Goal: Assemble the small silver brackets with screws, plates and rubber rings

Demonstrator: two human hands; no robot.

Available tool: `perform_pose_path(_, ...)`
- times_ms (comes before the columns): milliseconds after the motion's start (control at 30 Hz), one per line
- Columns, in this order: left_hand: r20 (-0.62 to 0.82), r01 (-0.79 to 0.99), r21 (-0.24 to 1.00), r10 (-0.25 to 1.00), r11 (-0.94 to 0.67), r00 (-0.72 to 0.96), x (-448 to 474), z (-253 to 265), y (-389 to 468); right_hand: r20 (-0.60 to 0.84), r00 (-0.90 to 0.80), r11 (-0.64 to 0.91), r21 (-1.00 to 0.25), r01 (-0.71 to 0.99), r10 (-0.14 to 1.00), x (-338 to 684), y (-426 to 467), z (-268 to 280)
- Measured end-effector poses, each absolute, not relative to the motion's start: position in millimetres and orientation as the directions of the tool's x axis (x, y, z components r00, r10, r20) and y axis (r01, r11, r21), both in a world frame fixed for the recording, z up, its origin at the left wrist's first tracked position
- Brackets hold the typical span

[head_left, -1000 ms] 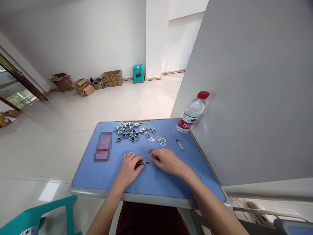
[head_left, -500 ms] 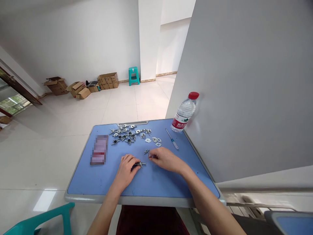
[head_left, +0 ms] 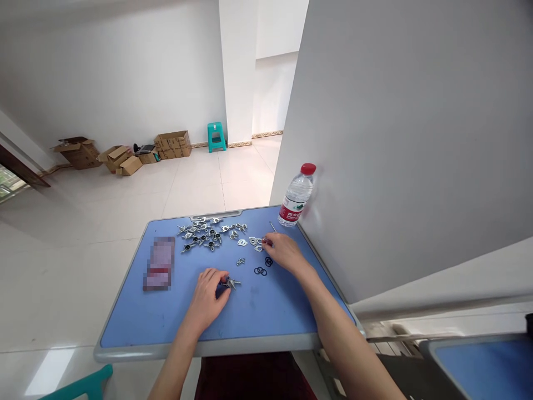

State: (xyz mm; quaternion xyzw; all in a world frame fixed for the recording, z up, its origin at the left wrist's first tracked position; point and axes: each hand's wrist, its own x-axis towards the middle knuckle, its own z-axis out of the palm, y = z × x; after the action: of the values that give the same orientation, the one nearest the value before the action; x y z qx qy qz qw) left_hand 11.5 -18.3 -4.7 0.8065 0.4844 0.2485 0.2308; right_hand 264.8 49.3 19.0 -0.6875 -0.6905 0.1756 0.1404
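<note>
My left hand (head_left: 209, 294) rests on the blue tabletop, thumb and forefinger closed around a small metal fitting (head_left: 231, 283) with a short stem pointing right. My right hand (head_left: 283, 251) is over the table's right side with its fingers curled together. Its fingertips meet the edge of the flat metal gaskets (head_left: 253, 241); whatever they pinch is hidden. Beyond that hand the shaft of a screwdriver (head_left: 272, 226) shows, its handle covered. Black O-rings (head_left: 260, 271) lie just below the right hand. A small cluster of nuts or screws (head_left: 240, 261) sits between both hands.
Several metal fittings (head_left: 204, 236) are heaped at the table's back. At left lies a blurred-out flat purple item (head_left: 160, 264). A red-capped water bottle (head_left: 297, 195) stands at the back right corner, beside a grey partition (head_left: 395, 139). Cardboard boxes (head_left: 172, 145) and a green stool (head_left: 216, 137) are beyond.
My right hand has moved from beside the small hardware up and right to the gaskets, uncovering the black O-rings. The left hand keeps its hold on the fitting. The view has shifted slightly.
</note>
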Motion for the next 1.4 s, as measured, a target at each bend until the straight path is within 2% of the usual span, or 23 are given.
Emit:
perform_pose_path(233,0.183,0.657,0.623,0.896,-0.425,0.406,10,-5,-19,-0.154,-0.146,0.057,-0.471,0.880,0.977,275,42,27)
perform_pose_path(433,0.196,0.661,0.617,0.896,-0.428,0.397,10,-4,-19,-0.219,-0.157,0.046,-0.440,0.897,0.963,279,41,25)
perform_pose_path(867,0.215,0.666,0.599,0.890,-0.445,0.402,11,-6,-18,-0.181,-0.155,0.068,-0.414,0.908,0.971,275,42,19)
perform_pose_path(1233,0.208,0.660,0.613,0.894,-0.435,0.396,10,-5,-19,-0.139,-0.196,0.086,-0.563,0.822,0.971,278,39,27)
perform_pose_path(1400,0.205,0.648,0.622,0.891,-0.439,0.406,11,-4,-18,-0.087,-0.346,0.202,-0.671,0.713,0.934,257,29,38)
